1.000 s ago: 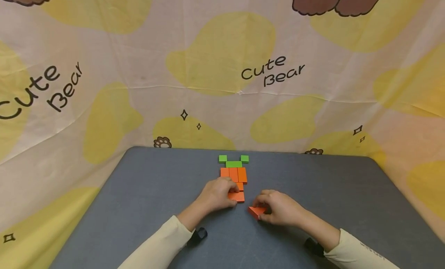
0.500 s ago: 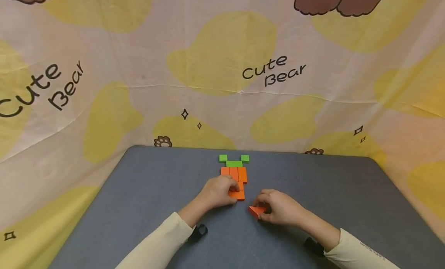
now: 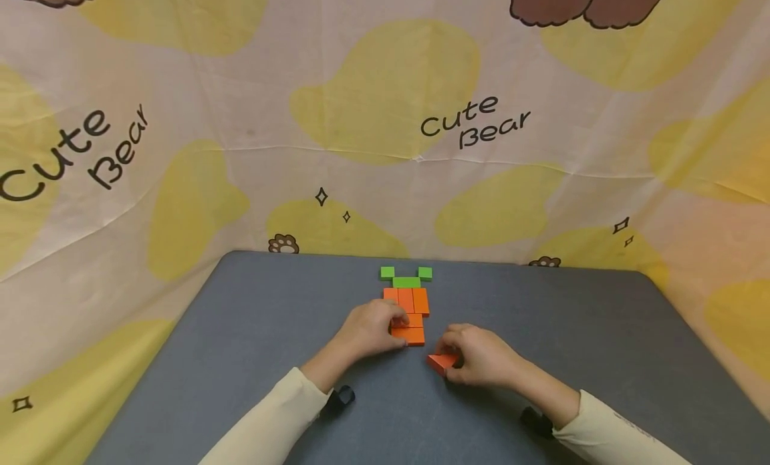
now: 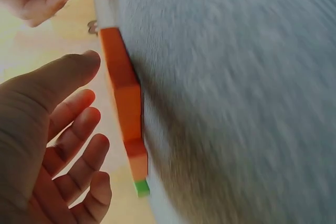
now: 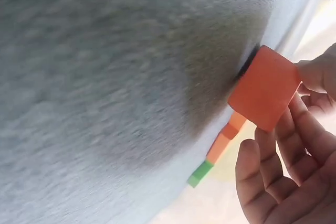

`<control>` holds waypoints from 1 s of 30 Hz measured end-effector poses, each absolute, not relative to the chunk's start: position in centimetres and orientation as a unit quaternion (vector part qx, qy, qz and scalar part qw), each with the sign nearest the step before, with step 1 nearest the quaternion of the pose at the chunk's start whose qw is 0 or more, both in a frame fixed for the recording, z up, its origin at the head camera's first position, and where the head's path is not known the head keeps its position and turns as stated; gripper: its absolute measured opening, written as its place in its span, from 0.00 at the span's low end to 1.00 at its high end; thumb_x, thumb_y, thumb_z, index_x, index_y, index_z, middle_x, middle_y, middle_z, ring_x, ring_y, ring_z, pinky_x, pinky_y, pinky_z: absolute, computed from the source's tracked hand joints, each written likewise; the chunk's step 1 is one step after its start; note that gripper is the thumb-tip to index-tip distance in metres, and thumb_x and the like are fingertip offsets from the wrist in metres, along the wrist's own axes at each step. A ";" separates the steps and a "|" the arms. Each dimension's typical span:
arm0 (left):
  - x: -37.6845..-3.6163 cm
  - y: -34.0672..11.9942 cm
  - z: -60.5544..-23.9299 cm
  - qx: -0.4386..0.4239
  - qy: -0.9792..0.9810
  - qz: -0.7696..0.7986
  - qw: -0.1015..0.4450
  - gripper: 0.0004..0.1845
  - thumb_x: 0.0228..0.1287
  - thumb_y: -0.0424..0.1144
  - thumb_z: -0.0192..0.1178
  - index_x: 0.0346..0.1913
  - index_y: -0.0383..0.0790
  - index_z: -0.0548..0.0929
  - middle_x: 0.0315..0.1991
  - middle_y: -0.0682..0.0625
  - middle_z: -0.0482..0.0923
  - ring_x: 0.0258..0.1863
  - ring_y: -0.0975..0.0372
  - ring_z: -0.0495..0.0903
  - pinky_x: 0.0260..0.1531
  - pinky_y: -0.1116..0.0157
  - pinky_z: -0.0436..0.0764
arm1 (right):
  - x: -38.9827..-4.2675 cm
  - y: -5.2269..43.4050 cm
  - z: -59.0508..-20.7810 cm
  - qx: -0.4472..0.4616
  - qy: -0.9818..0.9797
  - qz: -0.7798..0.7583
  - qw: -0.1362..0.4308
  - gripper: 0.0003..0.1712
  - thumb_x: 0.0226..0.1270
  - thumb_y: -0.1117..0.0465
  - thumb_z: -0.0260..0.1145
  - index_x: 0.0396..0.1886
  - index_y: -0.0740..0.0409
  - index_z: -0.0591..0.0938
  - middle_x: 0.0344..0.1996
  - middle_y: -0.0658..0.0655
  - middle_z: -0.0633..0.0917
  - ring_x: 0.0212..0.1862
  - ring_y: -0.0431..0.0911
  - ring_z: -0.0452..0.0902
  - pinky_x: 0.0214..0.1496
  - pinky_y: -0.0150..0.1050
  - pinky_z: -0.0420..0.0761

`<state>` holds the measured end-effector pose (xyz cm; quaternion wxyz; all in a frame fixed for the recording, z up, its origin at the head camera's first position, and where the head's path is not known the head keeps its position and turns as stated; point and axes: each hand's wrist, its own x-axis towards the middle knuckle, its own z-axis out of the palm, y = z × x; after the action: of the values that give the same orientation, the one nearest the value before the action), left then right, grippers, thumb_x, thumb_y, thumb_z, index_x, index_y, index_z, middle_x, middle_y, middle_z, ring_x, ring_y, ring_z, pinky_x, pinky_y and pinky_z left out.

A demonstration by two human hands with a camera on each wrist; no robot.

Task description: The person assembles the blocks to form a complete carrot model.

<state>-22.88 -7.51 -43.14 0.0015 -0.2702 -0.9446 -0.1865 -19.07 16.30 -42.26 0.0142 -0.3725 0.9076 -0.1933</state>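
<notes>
Orange blocks lie flat on the table in a stacked outline: three upright blocks [image 3: 406,300] side by side, a smaller block [image 3: 415,320] below, and a wider block [image 3: 409,335] lowest. My left hand [image 3: 371,328] hovers at the left side of the lower blocks and partly covers them. In the left wrist view its thumb and loosely bent fingers are apart from the orange blocks [image 4: 125,98]. To the right, my right hand [image 3: 484,358] pinches an orange triangular block [image 3: 441,363] between thumb and fingers, close below the outline. The right wrist view shows that block's [image 5: 265,88] flat square face.
A green rectangular block [image 3: 406,282] adjoins the top of the orange ones, with small green blocks [image 3: 388,273] at its two upper corners. The dark grey table [image 3: 252,331] ends at a printed cloth [image 3: 361,117] behind it.
The lowest orange block has moved up against the block above it. My left hand has since drawn slightly left, off that block. The right hand still pinches the triangular block, shifted slightly left.
</notes>
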 end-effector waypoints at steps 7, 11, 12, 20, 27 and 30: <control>-22.3 -10.4 -43.2 -0.234 -0.950 -0.204 0.031 0.11 0.50 0.47 0.71 0.38 0.51 0.86 0.34 0.58 0.80 0.32 0.67 0.77 0.30 0.66 0.76 | -19.6 13.6 -42.3 -0.388 0.899 -0.202 0.020 0.10 0.50 0.59 0.72 0.35 0.50 0.85 0.29 0.44 0.79 0.30 0.34 0.68 0.30 0.27 0.71; -22.0 -11.9 -43.5 -0.223 -0.950 -0.217 0.034 0.11 0.51 0.47 0.71 0.39 0.51 0.87 0.35 0.58 0.80 0.36 0.64 0.79 0.34 0.63 0.78 | -19.9 12.3 -42.4 -0.382 0.902 -0.199 0.020 0.11 0.50 0.59 0.72 0.36 0.49 0.85 0.31 0.44 0.80 0.31 0.36 0.69 0.31 0.28 0.72; -21.9 -12.1 -43.5 -0.221 -0.950 -0.219 0.036 0.11 0.51 0.47 0.71 0.38 0.51 0.87 0.35 0.58 0.80 0.36 0.63 0.79 0.34 0.63 0.78 | -20.0 12.1 -42.6 -0.380 0.904 -0.197 0.017 0.11 0.50 0.58 0.72 0.36 0.49 0.85 0.32 0.44 0.80 0.32 0.36 0.69 0.32 0.28 0.73; -21.2 -13.2 -43.6 -0.202 -0.953 -0.221 0.043 0.10 0.53 0.46 0.71 0.38 0.51 0.87 0.34 0.59 0.80 0.36 0.63 0.79 0.34 0.62 0.79 | -20.8 11.2 -43.0 -0.367 0.908 -0.203 0.005 0.11 0.48 0.60 0.72 0.35 0.51 0.85 0.29 0.44 0.80 0.30 0.36 0.68 0.29 0.27 0.70; -21.4 -13.6 -43.3 -0.199 -0.954 -0.217 0.051 0.10 0.52 0.46 0.71 0.38 0.50 0.87 0.33 0.59 0.80 0.33 0.65 0.79 0.31 0.63 0.78 | -21.3 11.2 -43.0 -0.363 0.909 -0.204 0.015 0.12 0.49 0.60 0.72 0.37 0.52 0.85 0.32 0.45 0.82 0.31 0.37 0.70 0.30 0.28 0.72; -21.6 -13.7 -43.2 -0.195 -0.956 -0.215 0.049 0.10 0.52 0.47 0.71 0.38 0.51 0.87 0.32 0.59 0.80 0.32 0.66 0.78 0.31 0.64 0.77 | -21.5 11.2 -43.0 -0.362 0.909 -0.206 0.019 0.12 0.50 0.61 0.72 0.37 0.53 0.86 0.32 0.46 0.83 0.31 0.37 0.70 0.31 0.28 0.73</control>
<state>-21.63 -13.67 -43.22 0.0490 -0.1954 -0.9556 -0.2152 -21.52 11.24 -42.99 0.0186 -0.3619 0.9089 -0.2062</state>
